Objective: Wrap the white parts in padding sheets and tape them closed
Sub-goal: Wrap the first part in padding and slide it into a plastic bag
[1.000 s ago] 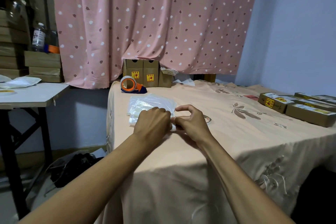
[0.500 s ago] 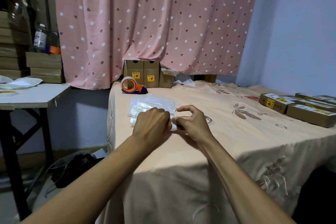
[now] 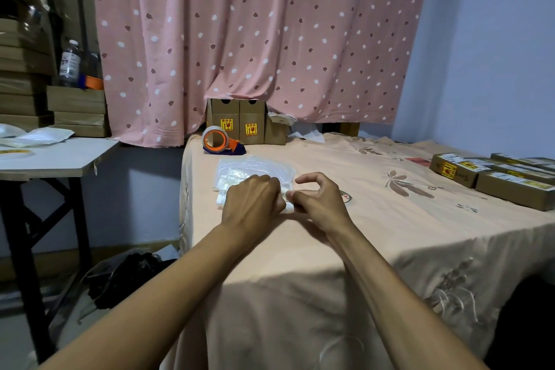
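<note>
Two hands meet over the peach cloth, close to its left edge. The left hand is curled tight, knuckles up, closed over a small white part in its padding; its fingertips are hidden. The right hand pinches the end of that part with thumb and lower fingers, the forefinger arched free above. Only a sliver of white shows between them (the rest is under the left fist).

Just beyond lies one stack of clear sheets, its near edge running under the left hand. Past that is one orange tape dispenser. Three brown boxes stand against the curtain. More boxes sit at far right, too overlapped to count.

Since a second ago the hands have hardly shifted, and both grips look the same.
</note>
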